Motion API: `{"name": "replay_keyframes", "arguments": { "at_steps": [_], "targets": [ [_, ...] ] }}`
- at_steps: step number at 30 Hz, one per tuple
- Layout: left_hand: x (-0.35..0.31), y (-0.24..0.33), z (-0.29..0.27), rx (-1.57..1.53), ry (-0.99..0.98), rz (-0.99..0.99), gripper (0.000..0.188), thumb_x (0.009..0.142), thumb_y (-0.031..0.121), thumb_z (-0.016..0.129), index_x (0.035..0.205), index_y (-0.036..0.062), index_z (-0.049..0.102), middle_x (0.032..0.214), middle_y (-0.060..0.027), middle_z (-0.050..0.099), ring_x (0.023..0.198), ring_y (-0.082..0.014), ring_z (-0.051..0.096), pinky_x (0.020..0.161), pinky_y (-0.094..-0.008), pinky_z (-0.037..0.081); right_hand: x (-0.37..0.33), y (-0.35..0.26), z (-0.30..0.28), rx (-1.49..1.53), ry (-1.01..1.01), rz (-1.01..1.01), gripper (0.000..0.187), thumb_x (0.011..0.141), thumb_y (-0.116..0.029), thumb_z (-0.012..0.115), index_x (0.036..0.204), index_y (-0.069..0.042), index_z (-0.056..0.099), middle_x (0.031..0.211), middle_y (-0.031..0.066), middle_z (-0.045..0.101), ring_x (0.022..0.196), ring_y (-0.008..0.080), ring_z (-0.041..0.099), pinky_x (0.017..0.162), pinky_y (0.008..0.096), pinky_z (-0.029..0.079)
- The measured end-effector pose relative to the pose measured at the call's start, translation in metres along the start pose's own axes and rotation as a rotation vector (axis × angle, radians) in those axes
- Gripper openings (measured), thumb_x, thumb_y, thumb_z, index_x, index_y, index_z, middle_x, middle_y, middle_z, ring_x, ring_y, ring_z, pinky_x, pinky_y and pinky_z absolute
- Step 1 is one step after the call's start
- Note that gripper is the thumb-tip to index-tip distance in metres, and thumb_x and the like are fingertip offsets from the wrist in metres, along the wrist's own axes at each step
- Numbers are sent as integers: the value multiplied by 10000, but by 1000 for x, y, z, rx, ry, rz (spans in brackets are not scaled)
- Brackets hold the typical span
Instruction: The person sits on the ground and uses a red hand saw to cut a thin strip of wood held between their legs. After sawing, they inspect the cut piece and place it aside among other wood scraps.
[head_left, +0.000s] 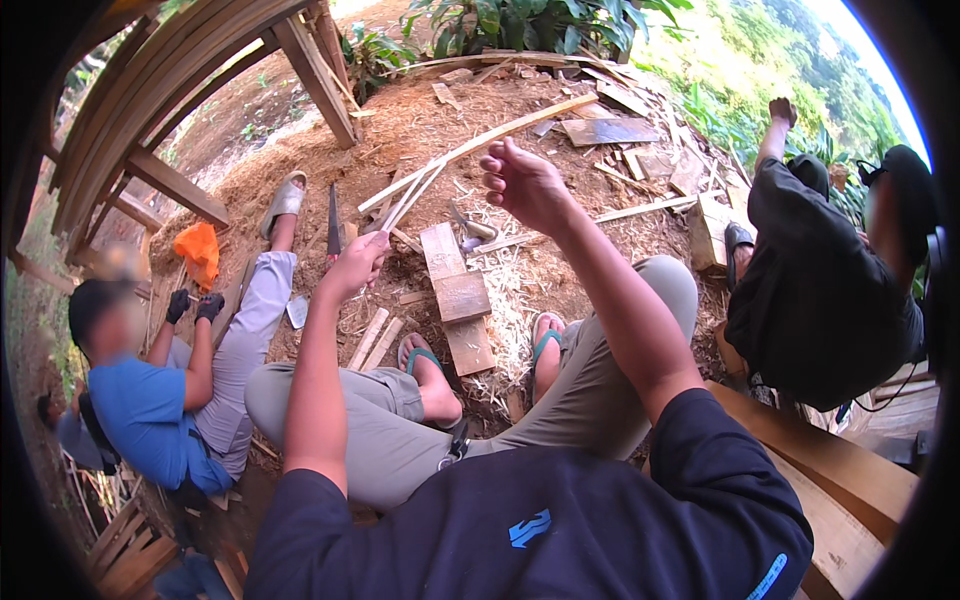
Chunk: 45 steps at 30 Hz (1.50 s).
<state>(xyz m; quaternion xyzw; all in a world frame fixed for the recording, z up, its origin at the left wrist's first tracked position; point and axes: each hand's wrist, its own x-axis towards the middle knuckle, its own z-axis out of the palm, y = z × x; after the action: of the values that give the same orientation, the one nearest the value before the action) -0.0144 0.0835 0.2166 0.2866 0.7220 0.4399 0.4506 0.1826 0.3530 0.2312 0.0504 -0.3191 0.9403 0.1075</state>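
Note:
My left hand (358, 265) is closed round the lower ends of a few thin pale wooden strips (412, 196), which slant up and to the right. My right hand (527, 186) is raised to the right of the strips' tips, its fingers curled in; whether anything small sits between them is hidden. Below and between my hands, wooden blocks (462, 297) lie in a line on the ground in front of my feet. Beside the top block rests a tool with a rounded handle (480, 230), its shape partly unclear. A long wooden batten (500, 135) lies behind the strips.
At left sits a person in a blue shirt (145, 410) with dark gloves, near an orange bag (197, 255). A person in black (825, 290) sits at right. A dark blade (333, 222) stands left of my hand. Offcuts (610, 131) and shavings (510, 290) litter the ground.

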Motion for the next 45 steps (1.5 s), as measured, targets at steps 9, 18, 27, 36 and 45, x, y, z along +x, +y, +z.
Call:
{"name": "replay_keyframes", "arguments": {
  "at_steps": [9, 18, 27, 36, 45],
  "targets": [
    [6, -6, 8, 94, -51, -11, 342, 1092, 427, 440, 931, 132, 505, 648, 75, 361, 477, -47, 351, 450, -240, 359, 2, 10, -8, -223, 53, 42, 302, 1061, -417, 514, 1011, -119, 519, 875, 6, 569, 768, 151, 596, 695, 332, 517],
    [-6, 8, 39, 223, -339, -45, 361, 1080, 438, 477, 920, 118, 528, 629, 80, 369, 498, -35, 352, 452, -228, 319, -44, 54, 35, -2164, -205, -310, 496, 891, -340, 747, 1297, -129, 555, 1022, 118, 704, 990, 291, 696, 870, 449, 552],
    [-14, -8, -2, 215, 29, 195, 348, 1070, 399, 522, 1230, 104, 613, 823, 46, 539, 662, -25, 500, 594, -186, 420, -265, -14, 172, -1861, 783, 67, 211, 1033, -195, 520, 1136, -92, 672, 998, 115, 743, 876, 254, 700, 769, 383, 523],
    [25, -43, -6, 243, 75, 119, 265, 1062, 276, 572, 1251, 96, 619, 889, 38, 565, 677, -31, 504, 598, -176, 414, -524, 77, 143, -852, 1272, 561, 179, 1053, -171, 525, 1167, -74, 623, 845, -60, 526, 724, 44, 473, 625, 198, 418],
    [32, -49, -4, 333, 45, 158, 259, 1060, 255, 571, 1265, 105, 625, 953, 24, 601, 700, -28, 518, 617, -190, 423, -680, 269, 42, -534, 1682, 626, 144, 961, -132, 676, 1066, -54, 736, 882, -8, 698, 786, 102, 603, 736, 307, 501]
  ]
}}
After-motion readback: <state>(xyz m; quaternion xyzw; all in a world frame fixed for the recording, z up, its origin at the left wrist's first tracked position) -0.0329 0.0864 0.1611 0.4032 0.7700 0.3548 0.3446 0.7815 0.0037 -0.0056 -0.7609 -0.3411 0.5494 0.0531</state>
